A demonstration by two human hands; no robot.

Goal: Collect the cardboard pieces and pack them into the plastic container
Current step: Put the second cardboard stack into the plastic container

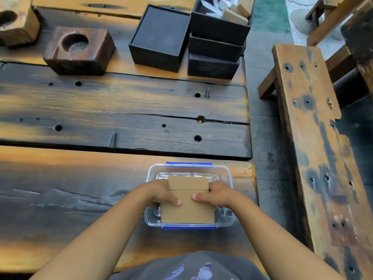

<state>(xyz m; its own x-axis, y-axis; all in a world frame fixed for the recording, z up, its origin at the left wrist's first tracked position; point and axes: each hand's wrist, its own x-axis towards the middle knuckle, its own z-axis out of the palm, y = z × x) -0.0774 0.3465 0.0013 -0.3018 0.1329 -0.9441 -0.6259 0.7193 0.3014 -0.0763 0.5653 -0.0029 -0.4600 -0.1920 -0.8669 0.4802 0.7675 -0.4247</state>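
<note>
Before me lay a heavy plank table [121, 110], its wood scorched dark with orange streaks and dotted with holes. To my right, across a strip of grey concrete floor [264, 98], stood a bench [308, 138] of the same wood. At the table's far side sat two hollowed wooden blocks [78, 50] and several black boxes [216, 47].

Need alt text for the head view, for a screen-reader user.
A person's left hand and right hand grip cardboard pieces over a clear plastic container on a wooden table. Black boxes and wooden blocks sit farther back; a bench stands at right.
</note>
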